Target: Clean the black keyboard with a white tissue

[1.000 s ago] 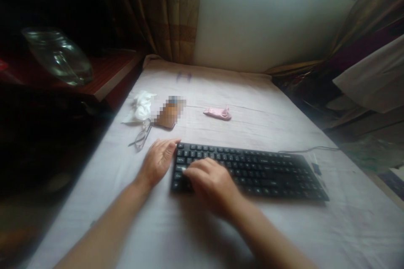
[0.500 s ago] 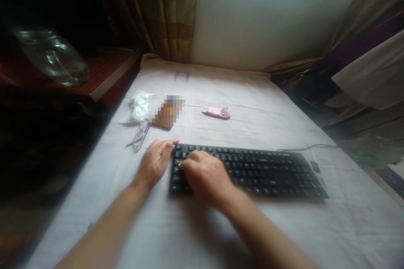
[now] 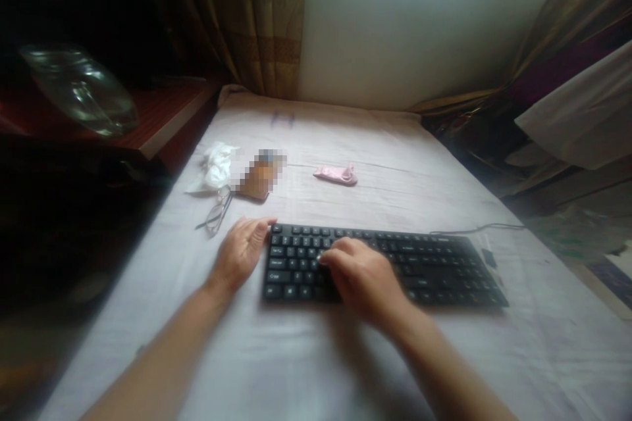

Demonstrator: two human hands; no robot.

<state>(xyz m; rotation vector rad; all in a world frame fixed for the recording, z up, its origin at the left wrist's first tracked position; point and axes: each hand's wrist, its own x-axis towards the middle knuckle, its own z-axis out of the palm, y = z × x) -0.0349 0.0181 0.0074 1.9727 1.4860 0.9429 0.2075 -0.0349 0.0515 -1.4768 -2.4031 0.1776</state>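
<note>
A black keyboard (image 3: 424, 270) lies across the pale bed sheet in front of me. My left hand (image 3: 240, 251) rests at its left end, fingers stretched towards the top left corner and touching the edge. Over the left-middle keys is my right hand (image 3: 363, 276), its fingers bent and pressed together, the tips down at the keys. A small whitish spot shows at those fingertips; whether it is a held thing or a nail I cannot make out. The palm side of this hand is hidden.
Beyond my left hand lie eyeglasses (image 3: 216, 216), a crumpled white cloth or tissue (image 3: 217, 164) and a brown flat item (image 3: 257, 181), partly pixelated. A pink fabric item (image 3: 336, 175) lies further back. A glass jar (image 3: 81, 89) stands on the wooden table (image 3: 162, 112). The keyboard's cable (image 3: 478, 230) runs right.
My right hand has moved right along the keyboard, from the leftmost keys towards the middle, uncovering the left keys. My left hand stays at the left edge.
</note>
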